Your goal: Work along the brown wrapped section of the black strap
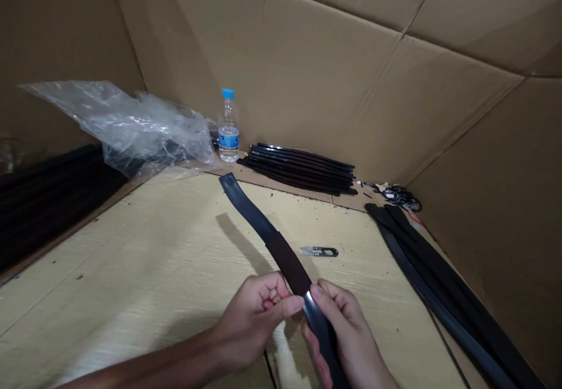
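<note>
A long black strap (pixel 252 210) with a dark brown sleeve-like band (pixel 287 263) around its middle slants up and away from me above the table. My right hand (pixel 346 324) is closed around its lower part, the thumb lying on top beside the band's near edge. With thumb and curled fingers, my left hand (pixel 263 313) pinches at the strap's left edge just below the band. Whether a small thread or similar thing sits in that pinch is hidden. Thread snips (pixel 319 251) lie on the table just beyond my right hand.
Against the cardboard wall (pixel 307 72) stand a water bottle (pixel 229 134) and a pile of black strips (pixel 302 169). Clear plastic wrapping (pixel 144 125) covers part of dark strips (pixel 48 195) at left. More black straps (pixel 430 283) lie at right, near tangled cords (pixel 401 197).
</note>
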Motion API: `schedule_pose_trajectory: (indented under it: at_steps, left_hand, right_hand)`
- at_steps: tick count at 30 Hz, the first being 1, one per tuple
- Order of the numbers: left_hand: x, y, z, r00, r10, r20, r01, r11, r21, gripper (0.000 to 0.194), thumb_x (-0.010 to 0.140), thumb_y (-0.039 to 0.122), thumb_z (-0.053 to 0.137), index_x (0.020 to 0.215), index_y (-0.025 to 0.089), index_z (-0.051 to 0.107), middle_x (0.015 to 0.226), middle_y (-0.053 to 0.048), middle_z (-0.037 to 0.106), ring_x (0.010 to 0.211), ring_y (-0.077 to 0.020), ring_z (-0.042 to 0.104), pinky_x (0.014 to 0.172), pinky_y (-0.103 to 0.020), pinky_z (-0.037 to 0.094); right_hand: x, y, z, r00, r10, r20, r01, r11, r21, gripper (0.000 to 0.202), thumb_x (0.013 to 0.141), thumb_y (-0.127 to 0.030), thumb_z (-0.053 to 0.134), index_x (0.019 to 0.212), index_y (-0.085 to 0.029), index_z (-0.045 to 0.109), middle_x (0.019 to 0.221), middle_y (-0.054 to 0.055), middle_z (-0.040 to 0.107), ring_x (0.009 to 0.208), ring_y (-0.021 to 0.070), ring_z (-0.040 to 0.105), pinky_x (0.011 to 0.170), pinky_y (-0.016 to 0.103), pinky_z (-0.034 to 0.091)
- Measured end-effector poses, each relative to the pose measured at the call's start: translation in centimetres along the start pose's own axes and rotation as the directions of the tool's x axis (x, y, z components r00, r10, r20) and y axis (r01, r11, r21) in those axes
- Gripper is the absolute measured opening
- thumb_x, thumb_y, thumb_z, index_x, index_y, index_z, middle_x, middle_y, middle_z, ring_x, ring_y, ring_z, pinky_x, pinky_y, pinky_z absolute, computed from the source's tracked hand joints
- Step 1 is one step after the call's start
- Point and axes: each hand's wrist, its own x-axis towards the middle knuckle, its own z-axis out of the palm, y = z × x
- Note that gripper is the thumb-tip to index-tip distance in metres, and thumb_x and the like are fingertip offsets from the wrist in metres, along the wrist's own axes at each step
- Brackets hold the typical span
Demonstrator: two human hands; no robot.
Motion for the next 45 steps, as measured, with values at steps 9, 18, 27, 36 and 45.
schedule_pose_trajectory:
  at_steps: [9,18,27,36,45]
  left_hand:
    - [-0.4,-0.2,0.3,0.999,0.022,-0.049,-0.021,1.0,0.014,0.039,0.072,0.046,0.071,0.059,0.018,0.047,0.048,0.004,0.049,0.046,-0.0114,0.049,0.047,-0.023,0.035]
    - [0.5,0.7,-0.4,0.996,0.071,-0.057,-0.073,0.997,-0.025,0.041,0.074,0.048,0.069,0.061,0.017,0.045,0.05,0.004,0.053,0.048,-0.0077,0.042,0.049,-0.02,0.032]
    - [0.2,1.2,-0.4,0.993,0.081,0.081,-0.075,0.994,-0.081,0.041,0.062,0.049,0.078,0.075,0.013,0.063,0.066,-0.002,0.063,0.062,-0.0129,0.055,0.06,-0.023,0.043]
    - [0.0,0.3,-0.3,0.995,0.036,0.09,-0.031,0.998,-0.057,0.04,0.074,0.053,0.065,0.074,0.014,0.056,0.057,-0.001,0.059,0.049,-0.0133,0.054,0.049,-0.023,0.039]
    - [-0.1,-0.3,-0.2,0.997,0.07,0.036,-0.072,0.994,0.077,0.039,0.077,0.052,0.062,0.068,0.015,0.053,0.057,-0.001,0.059,0.055,-0.0153,0.058,0.053,-0.025,0.041]
  right_hand:
    - [0.2,0.5,-0.1,0.999,-0.043,0.009,0.043,0.999,0.001,0.045,0.079,-0.055,0.06,0.058,-0.018,0.046,0.036,-0.004,0.053,0.021,0.0049,0.037,0.023,0.013,0.025]
    - [-0.4,-0.2,-0.5,0.976,-0.206,0.067,0.205,0.979,0.01,0.03,0.078,-0.043,0.069,0.076,-0.017,0.055,0.067,0.003,0.066,0.049,0.0073,0.051,0.048,0.018,0.039]
    - [-0.3,0.1,-1.8,0.978,-0.138,0.154,0.157,0.98,-0.119,0.034,0.059,-0.031,0.085,0.074,-0.016,0.059,0.061,-0.006,0.049,0.057,0.0072,0.048,0.053,0.017,0.038]
    - [-0.2,0.7,-0.3,0.978,-0.06,0.202,0.053,0.998,0.037,0.038,0.078,-0.045,0.069,0.072,-0.019,0.042,0.05,-0.003,0.063,0.031,0.0022,0.044,0.033,0.011,0.035]
    - [0.0,1.0,0.2,0.999,0.043,0.033,-0.044,0.999,0.031,0.046,0.077,-0.06,0.061,0.065,-0.018,0.046,0.039,-0.004,0.056,0.024,0.0049,0.041,0.025,0.012,0.03]
